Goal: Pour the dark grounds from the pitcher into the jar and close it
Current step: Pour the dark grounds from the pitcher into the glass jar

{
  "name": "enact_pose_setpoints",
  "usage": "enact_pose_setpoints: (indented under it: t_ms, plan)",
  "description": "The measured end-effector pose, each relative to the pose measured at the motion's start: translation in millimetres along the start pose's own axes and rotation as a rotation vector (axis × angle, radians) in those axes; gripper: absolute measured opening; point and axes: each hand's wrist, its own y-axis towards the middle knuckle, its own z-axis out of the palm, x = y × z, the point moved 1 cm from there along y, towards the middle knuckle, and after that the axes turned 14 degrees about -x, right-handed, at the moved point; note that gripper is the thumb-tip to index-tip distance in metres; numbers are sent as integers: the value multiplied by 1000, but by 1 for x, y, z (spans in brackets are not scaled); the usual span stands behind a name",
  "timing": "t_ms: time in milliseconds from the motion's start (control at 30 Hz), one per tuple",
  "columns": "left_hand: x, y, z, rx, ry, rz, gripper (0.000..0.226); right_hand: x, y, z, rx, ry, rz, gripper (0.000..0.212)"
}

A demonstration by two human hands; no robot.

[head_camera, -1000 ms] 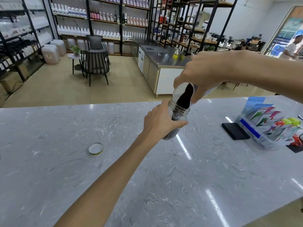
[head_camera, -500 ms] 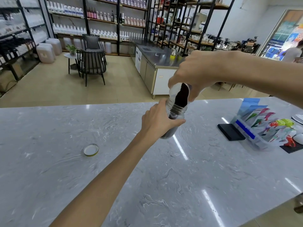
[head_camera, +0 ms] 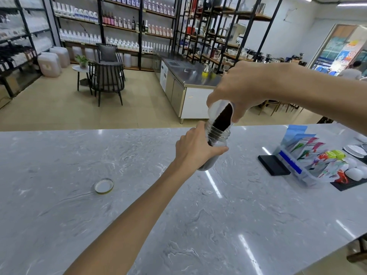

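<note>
A clear glass jar is tilted on the marble counter, with my left hand wrapped around its body. My right hand holds a small pitcher tipped mouth-down over the jar's open neck. Dark grounds slide from the pitcher into the jar, and the jar's lower part looks dark. The jar's lid lies upside down on the counter, well to the left of both hands.
To the right stand a clear bin of colourful packets, a black slab and white plates. The counter's near right edge drops to the floor. Shelves, chairs and a steel cabinet lie beyond the counter.
Both hands hold the same pose, the pitcher still tipped over the jar mouth. The view has shifted slightly, so everything sits a little further left in the frame.
</note>
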Motion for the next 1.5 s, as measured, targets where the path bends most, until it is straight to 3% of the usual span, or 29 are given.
enact_pose_setpoints:
  t_ms: [200, 333, 400, 667, 1233, 1400, 1500]
  plan:
    - [-1, 1, 0, -11, -1, -4, 81, 3, -4, -5, 28, -14, -7, 34]
    - [-2, 2, 0, -8, -2, -2, 81, 6, -2, -4, 38, -95, -60, 74]
    - [-1, 2, 0, -10, -3, -6, 81, 7, -3, -5, 60, -76, -57, 82]
    - [1, 3, 0, -25, 16, -1, 83, 12, -2, -6, 87, -69, -28, 83]
    - [8, 5, -6, -34, 28, -10, 82, 7, 5, 1, -40, -121, -60, 86]
    - [8, 9, -18, 20, 18, 13, 79, 1, -2, -5, -14, -46, -49, 85]
    - [7, 16, -37, 96, -89, 32, 76, -9, -16, -14, -130, 43, -76, 85]
